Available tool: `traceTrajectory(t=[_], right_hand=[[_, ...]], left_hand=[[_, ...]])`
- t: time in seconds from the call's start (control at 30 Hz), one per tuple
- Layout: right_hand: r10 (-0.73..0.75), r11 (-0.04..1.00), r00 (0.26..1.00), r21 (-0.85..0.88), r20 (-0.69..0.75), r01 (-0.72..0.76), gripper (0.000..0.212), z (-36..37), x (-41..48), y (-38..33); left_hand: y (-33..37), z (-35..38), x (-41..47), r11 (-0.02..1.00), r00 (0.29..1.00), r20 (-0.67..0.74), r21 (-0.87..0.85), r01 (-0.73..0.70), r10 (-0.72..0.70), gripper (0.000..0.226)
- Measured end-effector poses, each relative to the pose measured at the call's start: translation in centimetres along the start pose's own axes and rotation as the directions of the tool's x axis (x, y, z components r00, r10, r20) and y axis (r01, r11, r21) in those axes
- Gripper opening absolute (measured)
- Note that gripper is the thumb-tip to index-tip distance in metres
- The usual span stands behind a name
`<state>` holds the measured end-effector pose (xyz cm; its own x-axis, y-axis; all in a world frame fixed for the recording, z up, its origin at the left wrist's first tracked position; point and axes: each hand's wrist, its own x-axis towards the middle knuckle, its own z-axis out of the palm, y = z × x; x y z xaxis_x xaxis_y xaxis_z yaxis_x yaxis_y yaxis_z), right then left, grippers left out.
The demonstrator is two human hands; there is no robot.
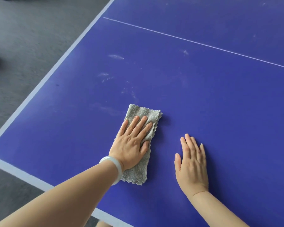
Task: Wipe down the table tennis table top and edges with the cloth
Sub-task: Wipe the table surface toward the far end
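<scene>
Cloth, grey and fluffy with wavy edges, lies folded into a long strip on the blue table tennis table. It sits toward the corner nearest me, its lower end close to the pale band along the near edge but not touching it. My left hand rests flat on top of the cloth, palm down. Its fingers are straight and slightly spread, pointing away from me and a little to the right. They press the cloth rather than curl round it, and the thumb lies against the cloth's right side. A pale, milky bangle circles that wrist, and the forearm reaches in from the lower left. My right hand lies just beside the cloth, apart from it, palm down on the bare blue surface. Its fingers are extended and close together, holding nothing. The only markings I can make out are lines: a thin white centre line running across the far part of the top, and a pale side band along the left edge. Whitish smudges streak the blue beyond the cloth. Grey floor shows past the left edge.
</scene>
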<state>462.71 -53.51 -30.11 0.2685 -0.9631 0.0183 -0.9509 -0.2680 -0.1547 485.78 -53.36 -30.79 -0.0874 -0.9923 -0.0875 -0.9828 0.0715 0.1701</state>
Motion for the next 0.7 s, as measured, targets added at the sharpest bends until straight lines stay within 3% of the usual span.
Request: traceTrajectory(t=[0.1, 0.17, 0.3, 0.43, 0.57, 0.63, 0.7], right_hand=[[-0.036, 0.999, 0.999, -0.001, 0.005, 0.036, 0.045, -0.9, 0.5, 0.3], [0.006, 0.995, 1.000, 0.099, -0.006, -0.006, 0.037, -1.5, 2.5, 0.8], [0.173, 0.976, 0.985, 0.137, -0.027, -0.168, 0.051, -2.4, 10.9, 1.6], [0.334, 0.920, 0.940, 0.194, 0.067, -0.340, 0.055, -0.9, 17.3, -0.4], [0.361, 0.929, 0.932, 0.085, -0.001, -0.360, 0.060, 1.5, 17.6, -1.2], [0.346, 0.936, 0.937, 0.083, -0.046, -0.341, 0.058, 1.9, 17.3, -0.9], [0.338, 0.940, 0.938, 0.073, -0.073, -0.333, 0.058, 2.0, 17.7, -0.7]], left_hand=[[0.1, 0.0, -0.2, 1.000, 1.000, 0.006, -0.003, -0.007, 0.007, 0.060], [0.1, 0.0, -0.2, 1.000, 1.000, 0.009, -0.009, -0.002, 0.002, 0.060], [0.0, -0.1, -0.2, 1.000, 1.000, 0.025, -0.017, -0.001, 0.001, 0.061], [0.1, -0.4, -0.1, 1.000, 0.999, 0.032, -0.021, -0.003, 0.003, 0.062], [0.0, -0.1, -0.1, 0.999, 1.000, 0.008, -0.034, -0.022, 0.022, 0.064], [-0.7, 0.2, 0.0, 0.994, 0.994, 0.018, -0.039, -0.106, 0.107, 0.065], [-3.2, -0.4, 1.6, 0.956, 0.956, 0.039, -0.015, -0.291, 0.292, 0.064]])
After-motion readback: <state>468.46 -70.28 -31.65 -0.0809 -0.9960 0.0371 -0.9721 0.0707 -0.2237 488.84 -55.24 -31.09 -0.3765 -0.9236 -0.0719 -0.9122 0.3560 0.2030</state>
